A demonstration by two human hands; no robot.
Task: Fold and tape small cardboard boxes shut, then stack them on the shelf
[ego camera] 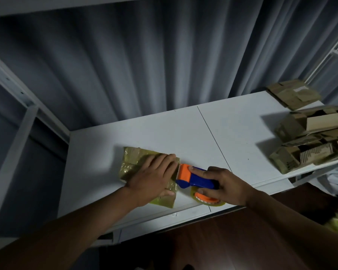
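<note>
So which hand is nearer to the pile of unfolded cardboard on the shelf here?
Right. The right hand grips the tape dispenser, on the side toward the cardboard pile. The left hand presses on the taped box, farther away.

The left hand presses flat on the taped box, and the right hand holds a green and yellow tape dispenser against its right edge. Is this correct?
Not quite: the head view shows the tape dispenser is blue and orange. The rest holds: the left hand presses flat on the taped box, and the right hand holds the dispenser against its right edge.

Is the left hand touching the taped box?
Touching. The head view shows the left hand pressed flat on the taped box.
</note>
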